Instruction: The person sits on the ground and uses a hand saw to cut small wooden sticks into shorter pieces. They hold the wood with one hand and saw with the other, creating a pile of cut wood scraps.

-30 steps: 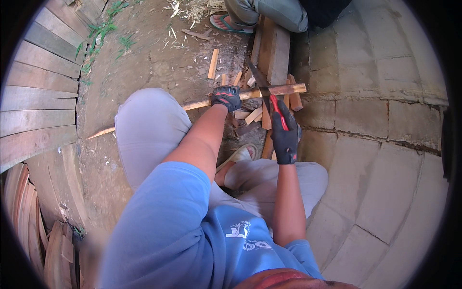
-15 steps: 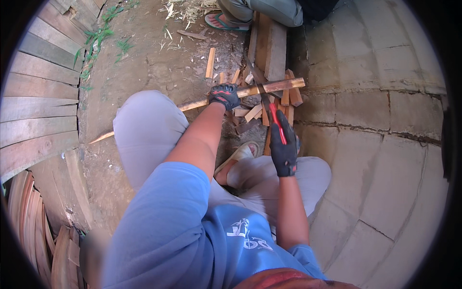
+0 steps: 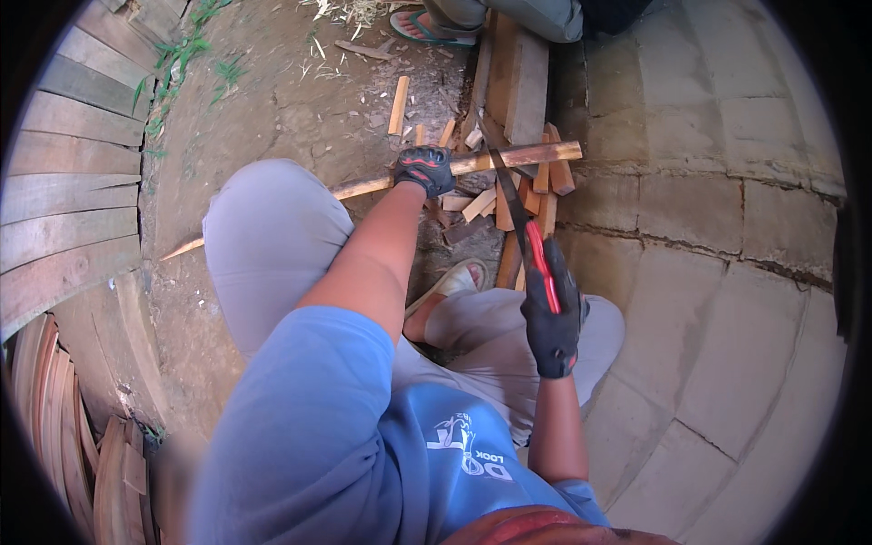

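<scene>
My left hand, in a black glove with red trim, is closed around a long wooden stick. The stick runs from below my left knee area across to the right, over a wooden beam. My right hand, also gloved, grips the red handle of a handsaw. The saw's dark blade points away from me and crosses the stick to the right of my left hand. Beneath the stick lie several short cut wood pieces.
A thick wooden beam runs away from me; another person's legs and sandalled foot are at its far end. Wood scraps and shavings litter the dirt ground. Plank fencing stands left, a block surface right.
My right hand has drawn the saw back toward me and slightly right, so less blade reaches beyond the stick. My left hand keeps its hold on the stick.
</scene>
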{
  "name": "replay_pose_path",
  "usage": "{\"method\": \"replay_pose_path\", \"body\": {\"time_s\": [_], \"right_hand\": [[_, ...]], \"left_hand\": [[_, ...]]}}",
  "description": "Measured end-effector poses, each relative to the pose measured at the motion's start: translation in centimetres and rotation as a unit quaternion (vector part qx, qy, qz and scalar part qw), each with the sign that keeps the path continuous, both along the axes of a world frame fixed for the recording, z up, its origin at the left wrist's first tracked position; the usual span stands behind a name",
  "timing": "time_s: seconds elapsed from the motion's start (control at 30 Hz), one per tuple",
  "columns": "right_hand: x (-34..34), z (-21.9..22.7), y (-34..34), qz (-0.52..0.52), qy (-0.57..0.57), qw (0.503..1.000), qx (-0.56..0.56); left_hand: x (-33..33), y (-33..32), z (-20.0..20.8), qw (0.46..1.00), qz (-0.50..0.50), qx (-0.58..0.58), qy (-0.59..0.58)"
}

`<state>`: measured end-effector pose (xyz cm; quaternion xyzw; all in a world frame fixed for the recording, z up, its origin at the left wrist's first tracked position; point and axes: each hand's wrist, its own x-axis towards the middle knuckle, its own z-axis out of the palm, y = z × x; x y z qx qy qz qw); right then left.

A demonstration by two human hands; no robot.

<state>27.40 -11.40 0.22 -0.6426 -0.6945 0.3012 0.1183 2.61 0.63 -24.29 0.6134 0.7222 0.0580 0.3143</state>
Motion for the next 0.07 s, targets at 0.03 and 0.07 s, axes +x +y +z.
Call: {"method": "replay_pose_path", "body": {"time_s": [0.03,0.07], "right_hand": [[-0.6,-1.7,1.9,0.01,0.017,1.0,0.01],[-1.1,-3.6,4.2,0.021,0.017,1.0,0.012]], "left_hand": [[0.1,0.0,0.1,1.0,0.001,0.0,0.005],[0.1,0.0,0.3,1.0,0.002,0.001,0.014]]}}
